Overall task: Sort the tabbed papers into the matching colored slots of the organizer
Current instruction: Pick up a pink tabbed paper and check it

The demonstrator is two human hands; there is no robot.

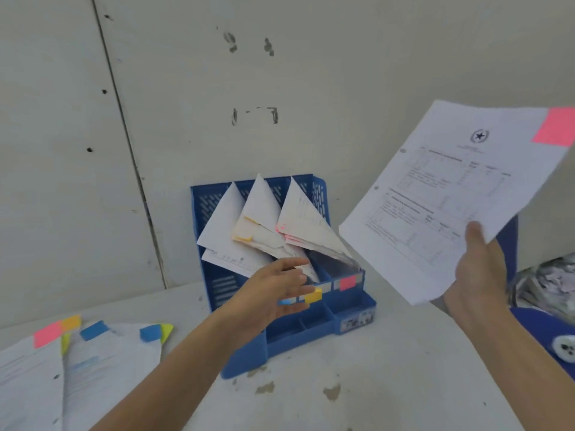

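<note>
Left and in front of the blue organizer (pixel 311 337), a pile of tabbed papers (pixel 93 362) lies flat on the table (pixel 373 384). At the organizer's front, the left hand (pixel 273 290) reaches in with straight fingers and holds nothing. Whether it touches the filed sheets cannot be told.

Right of the organizer and above it, the right hand (pixel 479 275) pinches a printed sheet (pixel 451 197) by its lower edge, thumb on top. The sheet's long axis slants up and to the right. Its pink tab (pixel 555 127) is at the far upper corner, pointing away from the organizer.

The matching slot, marked by a pink label (pixel 347 282), is the rightmost one and the one nearest the right hand. It lies down and left of the sheet. The sheet would probably need to swing leftward and drop in edge first.
</note>
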